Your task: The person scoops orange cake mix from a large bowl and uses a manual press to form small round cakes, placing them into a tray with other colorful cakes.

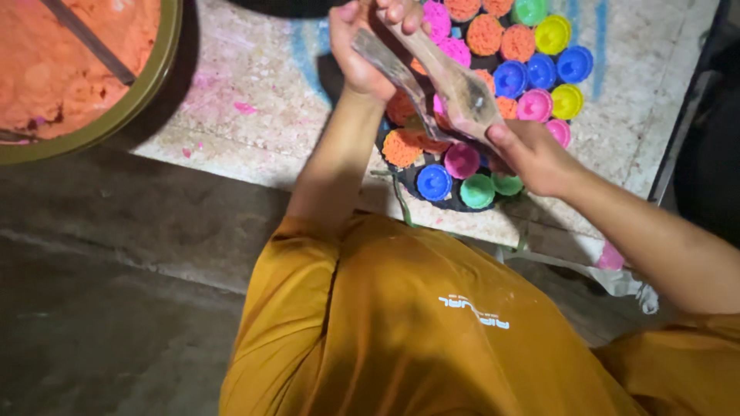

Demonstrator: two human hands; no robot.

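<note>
Dim grey concrete floor [116,308] beside a pale stone slab [254,92] smeared with pink and blue.

Both forearms reach forward; the left hand [362,46] is clenched up high; the right hand [532,158] is closed lower.

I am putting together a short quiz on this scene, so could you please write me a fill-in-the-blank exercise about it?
1. Both hands, the left hand and the right hand, hold a ____ mould.
2. The big bowl at the upper left holds ____ powder.
3. The person wears a ____-coloured shirt.
4. The small round cups below the hands are blue, pink, green, orange and ____.

Missing words: wooden; orange; mustard; yellow
</note>
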